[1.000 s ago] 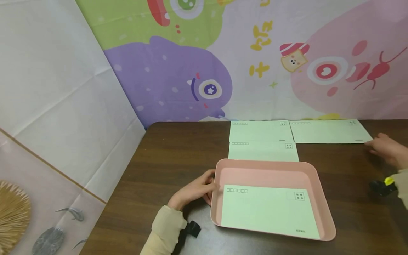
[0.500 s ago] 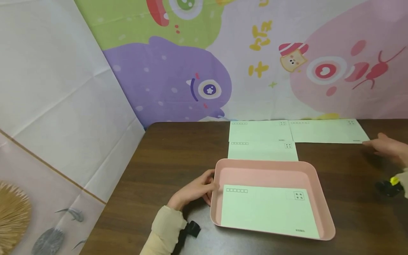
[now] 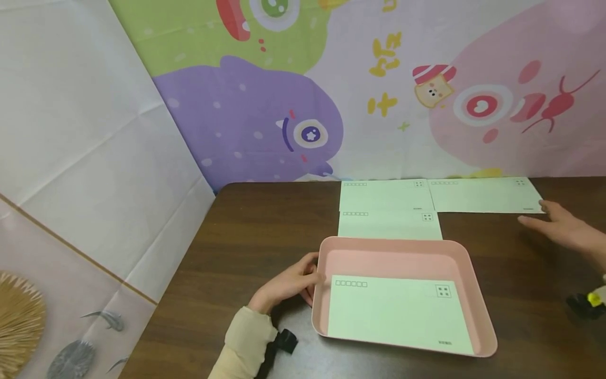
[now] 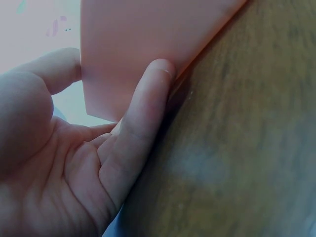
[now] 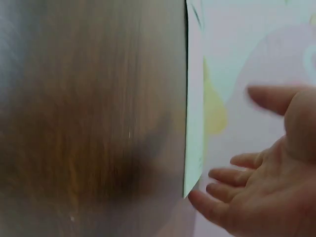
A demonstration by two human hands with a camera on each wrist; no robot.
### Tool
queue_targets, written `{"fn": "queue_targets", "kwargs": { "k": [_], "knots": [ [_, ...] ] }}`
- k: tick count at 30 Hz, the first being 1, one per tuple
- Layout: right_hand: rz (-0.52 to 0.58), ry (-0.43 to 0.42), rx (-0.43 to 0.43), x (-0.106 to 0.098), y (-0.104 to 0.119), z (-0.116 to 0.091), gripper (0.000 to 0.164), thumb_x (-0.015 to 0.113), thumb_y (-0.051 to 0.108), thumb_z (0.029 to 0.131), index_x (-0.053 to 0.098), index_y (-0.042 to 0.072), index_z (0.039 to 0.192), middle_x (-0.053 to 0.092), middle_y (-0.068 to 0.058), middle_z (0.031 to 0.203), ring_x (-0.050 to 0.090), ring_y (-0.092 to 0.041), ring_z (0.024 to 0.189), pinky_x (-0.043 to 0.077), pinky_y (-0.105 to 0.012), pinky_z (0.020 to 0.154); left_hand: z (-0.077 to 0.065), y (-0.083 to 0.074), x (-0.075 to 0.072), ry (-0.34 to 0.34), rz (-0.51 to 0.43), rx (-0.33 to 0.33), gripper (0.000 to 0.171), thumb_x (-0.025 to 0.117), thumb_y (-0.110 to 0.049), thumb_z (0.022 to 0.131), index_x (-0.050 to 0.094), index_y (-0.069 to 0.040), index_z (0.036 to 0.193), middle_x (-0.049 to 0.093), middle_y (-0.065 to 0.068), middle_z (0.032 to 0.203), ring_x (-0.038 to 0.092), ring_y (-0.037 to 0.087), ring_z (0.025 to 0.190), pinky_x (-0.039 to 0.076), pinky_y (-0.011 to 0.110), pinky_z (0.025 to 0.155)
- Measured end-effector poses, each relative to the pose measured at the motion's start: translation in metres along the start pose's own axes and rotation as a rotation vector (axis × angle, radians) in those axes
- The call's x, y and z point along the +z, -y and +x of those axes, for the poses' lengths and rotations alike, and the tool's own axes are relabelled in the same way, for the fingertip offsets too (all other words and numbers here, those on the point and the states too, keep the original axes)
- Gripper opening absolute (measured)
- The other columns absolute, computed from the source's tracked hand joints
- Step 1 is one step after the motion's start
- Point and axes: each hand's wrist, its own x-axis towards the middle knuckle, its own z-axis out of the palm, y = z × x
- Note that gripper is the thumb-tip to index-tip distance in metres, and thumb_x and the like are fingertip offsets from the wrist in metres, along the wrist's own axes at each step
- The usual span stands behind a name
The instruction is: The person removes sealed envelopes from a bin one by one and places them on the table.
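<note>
My left hand (image 3: 284,281) grips the left wall of a shallow pink tray (image 3: 388,260). In the left wrist view its thumb hooks over the rim while a finger lies along the outside wall (image 4: 123,44). A pale green envelope (image 3: 397,313) with postcode boxes lies flat inside the tray. At the back edge of the table lie two more envelopes side by side, a left one (image 3: 385,197) and a right one (image 3: 485,196). My right hand (image 3: 565,229), fingers spread and holding nothing, hovers beside the right envelope's near corner.
A third envelope (image 3: 385,226) lies below the back left one, its near part hidden behind the tray. The brown wooden table (image 3: 255,231) ends at a cartoon-printed cloth (image 3: 388,137) behind, with a white cloth (image 3: 85,116) on the left.
My right hand has come away from the right envelope's corner, spreading its fingers and shifting slightly toward me. The left hand and tray stay put.
</note>
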Motion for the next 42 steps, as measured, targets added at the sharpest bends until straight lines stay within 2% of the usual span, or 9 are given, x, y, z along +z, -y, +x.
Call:
{"fn": "queue_targets", "kwargs": {
  "k": [5, 10, 14, 16, 20, 25, 28, 32, 42],
  "knots": [
    [0.016, 0.037, -0.088, 0.016, 0.032, -0.019, 0.084, 0.036, 0.043, 0.095, -0.012, -0.012, 0.138, 0.001, -0.044, 0.136, 0.008, -0.061, 0.122, 0.023, -0.072, 0.086, -0.001, 0.0, 0.0, -0.007, 0.008, -0.003, 0.053, 0.05, -0.016, 0.088, 0.029, -0.011, 0.136, 0.051, 0.011, 0.086, 0.059, 0.018, 0.055, 0.055, 0.038, 0.055],
    [0.06, 0.043, -0.186, 0.039, 0.055, -0.034, 0.072, 0.043, 0.034, 0.095, 0.008, -0.009, 0.14, 0.027, -0.036, 0.135, 0.028, -0.052, 0.119, 0.039, -0.055, 0.085, -0.001, 0.002, -0.002, -0.015, 0.009, -0.01, 0.054, 0.05, -0.017, 0.089, 0.028, -0.011, 0.137, 0.052, 0.01, 0.086, 0.059, 0.019, 0.055, 0.055, 0.037, 0.055],
    [0.039, -0.032, -0.245, 0.053, 0.072, -0.049, 0.065, 0.051, 0.033, 0.092, 0.024, -0.004, 0.138, 0.036, -0.03, 0.133, 0.034, -0.05, 0.118, 0.041, -0.055, 0.083, 0.0, 0.002, -0.002, -0.011, 0.012, -0.013, 0.053, 0.05, -0.017, 0.088, 0.029, -0.011, 0.137, 0.052, 0.01, 0.086, 0.059, 0.018, 0.055, 0.055, 0.037, 0.055],
    [-0.01, -0.122, -0.318, 0.06, 0.082, -0.057, 0.058, 0.056, 0.032, 0.089, 0.036, 0.0, 0.133, 0.04, -0.026, 0.131, 0.038, -0.048, 0.116, 0.038, -0.059, 0.081, 0.0, 0.002, -0.001, -0.01, 0.012, -0.014, 0.053, 0.05, -0.017, 0.088, 0.03, -0.011, 0.136, 0.051, 0.011, 0.085, 0.059, 0.018, 0.055, 0.055, 0.037, 0.054],
    [-0.227, -0.306, -0.552, 0.077, 0.096, -0.071, 0.037, 0.069, 0.018, 0.08, 0.058, 0.009, 0.114, 0.053, -0.008, 0.118, 0.053, -0.031, 0.104, 0.045, -0.045, 0.074, 0.0, 0.001, -0.002, -0.012, 0.018, -0.019, 0.054, 0.051, -0.018, 0.088, 0.029, -0.011, 0.137, 0.051, 0.011, 0.086, 0.059, 0.018, 0.056, 0.055, 0.036, 0.055],
    [-0.391, -0.32, -0.777, 0.097, 0.098, -0.08, 0.035, 0.077, 0.017, 0.068, 0.067, 0.014, 0.102, 0.058, -0.002, 0.113, 0.053, -0.025, 0.103, 0.041, -0.042, 0.081, -0.001, 0.001, -0.002, -0.012, 0.02, -0.023, 0.055, 0.05, -0.019, 0.088, 0.028, -0.012, 0.137, 0.052, 0.011, 0.088, 0.059, 0.019, 0.057, 0.055, 0.037, 0.056],
    [-0.412, -0.247, -0.76, 0.104, 0.095, -0.083, 0.052, 0.076, 0.042, 0.066, 0.064, 0.014, 0.109, 0.053, -0.007, 0.124, 0.044, -0.029, 0.116, 0.033, -0.046, 0.088, -0.001, 0.001, -0.002, -0.015, 0.018, -0.028, 0.055, 0.05, -0.019, 0.088, 0.028, -0.012, 0.138, 0.052, 0.011, 0.088, 0.06, 0.02, 0.057, 0.055, 0.037, 0.056],
    [-0.457, -0.127, -0.634, 0.112, 0.092, -0.084, 0.089, 0.064, 0.072, 0.058, 0.056, 0.01, 0.121, 0.043, -0.016, 0.135, 0.03, -0.035, 0.127, 0.031, -0.052, 0.093, -0.001, 0.001, -0.002, -0.014, 0.014, -0.034, 0.055, 0.05, -0.019, 0.089, 0.027, -0.011, 0.138, 0.052, 0.011, 0.089, 0.06, 0.02, 0.057, 0.055, 0.038, 0.055],
    [-0.524, -0.073, -0.582, 0.118, 0.089, -0.084, 0.109, 0.056, 0.082, 0.052, 0.05, 0.001, 0.125, 0.037, -0.022, 0.137, 0.021, -0.038, 0.131, 0.035, -0.058, 0.089, 0.0, -0.001, 0.0, -0.013, 0.005, -0.028, 0.054, 0.05, -0.018, 0.088, 0.028, -0.012, 0.137, 0.052, 0.011, 0.089, 0.06, 0.021, 0.057, 0.055, 0.037, 0.055]
  ]
}}
